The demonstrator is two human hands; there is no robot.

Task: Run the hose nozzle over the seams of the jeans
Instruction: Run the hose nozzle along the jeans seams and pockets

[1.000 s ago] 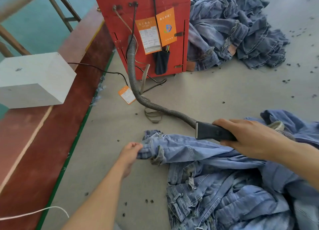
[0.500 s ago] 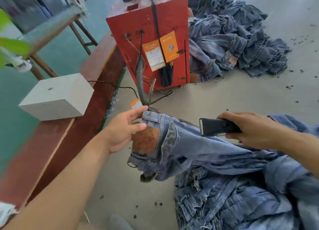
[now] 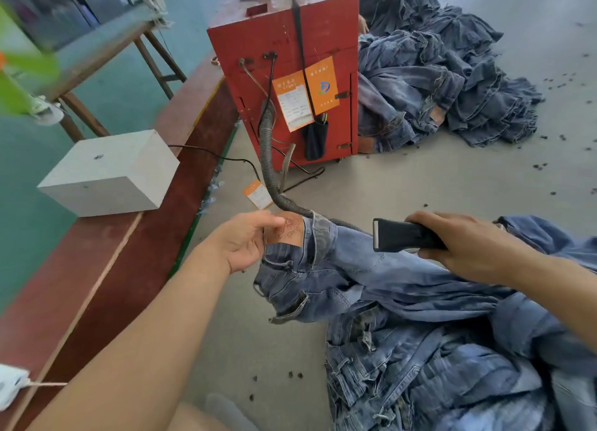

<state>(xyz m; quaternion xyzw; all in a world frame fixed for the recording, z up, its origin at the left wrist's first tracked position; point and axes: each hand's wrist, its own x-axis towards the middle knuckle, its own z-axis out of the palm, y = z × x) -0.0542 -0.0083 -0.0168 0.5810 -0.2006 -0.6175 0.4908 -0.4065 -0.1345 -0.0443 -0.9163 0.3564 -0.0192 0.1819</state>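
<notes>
My left hand (image 3: 245,240) pinches the waistband of a pair of blue jeans (image 3: 361,272) at its brown leather patch (image 3: 286,232) and holds it up off the floor. My right hand (image 3: 465,243) grips the black flat hose nozzle (image 3: 400,235), whose mouth points left, just above the jeans' seat and a short way right of the waistband. A ribbed grey hose (image 3: 269,169) runs from the nozzle behind the waistband up to the red machine (image 3: 287,75). The jeans' legs trail into a heap of jeans (image 3: 452,366) at the lower right.
A second pile of jeans (image 3: 445,85) lies behind and right of the red machine. A white box (image 3: 109,172) sits on a reddish-brown bench (image 3: 106,269) along the left. An orange tag (image 3: 257,194) and black cable lie on the grey floor, with dark scraps scattered about.
My left hand took hold of the jeans' waistband and lifted it from the floor, so the leather patch now faces me. The nozzle hand stayed above the jeans, rising slightly.
</notes>
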